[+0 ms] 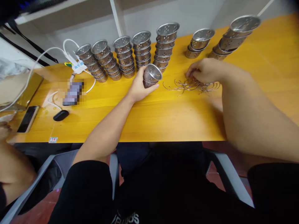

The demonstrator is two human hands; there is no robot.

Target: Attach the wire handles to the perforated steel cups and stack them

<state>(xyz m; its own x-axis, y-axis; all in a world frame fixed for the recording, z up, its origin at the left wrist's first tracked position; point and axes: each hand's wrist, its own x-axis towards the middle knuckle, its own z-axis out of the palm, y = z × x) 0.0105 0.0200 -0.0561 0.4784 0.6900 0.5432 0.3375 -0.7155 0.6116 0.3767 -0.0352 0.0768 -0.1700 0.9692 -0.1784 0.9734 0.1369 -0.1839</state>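
Observation:
My left hand [139, 87] is wrapped around a small perforated steel cup [151, 75], held tilted just above the yellow table [149, 115]. My right hand [205, 71] rests fingers-down on a loose pile of thin curved wire handles [190, 86], its fingertips pinched together in the wires. I cannot make out whether a wire is held. Behind both hands stand several stacks of the same perforated cups [142, 49].
Further cup stacks [233, 39] lean at the back right. At the left lie a phone [28, 118], a black oval case [60, 115], white cables [58, 53] and a pixelated device [73, 92]. Another person's arm [11, 168] shows at the lower left.

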